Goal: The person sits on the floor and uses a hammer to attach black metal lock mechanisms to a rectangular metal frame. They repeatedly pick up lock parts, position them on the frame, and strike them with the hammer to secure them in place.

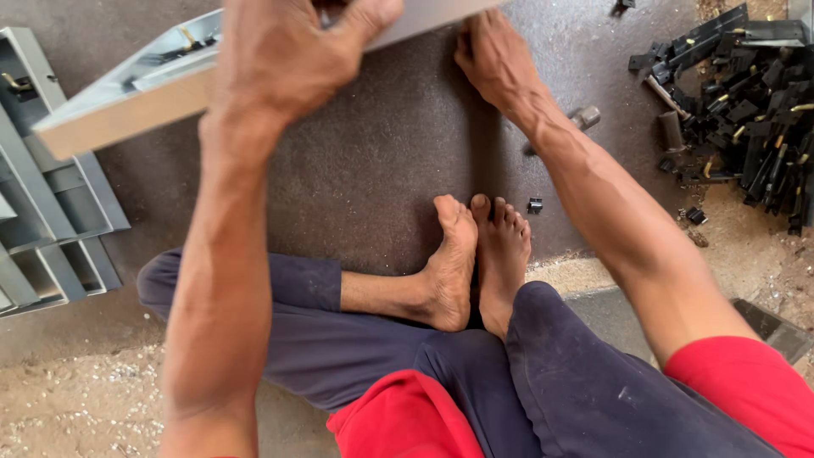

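Both grips apparently on grey frame (127, 102)

I'm sitting on a dark brown mat (381, 161) over sandy, gritty floor (76, 399). Grey metal frames (51, 220) stacked left, black small parts (746, 110) piled right. Daylight.

I see soft daylight, bright and even. Shadows are faint. Edges at nine and three o'clock bend a little.

Smooth matt grey metal frame (127, 97), rough dark board (381, 161), glossy black plastic clips (746, 93), gritty sandy floor (76, 399)
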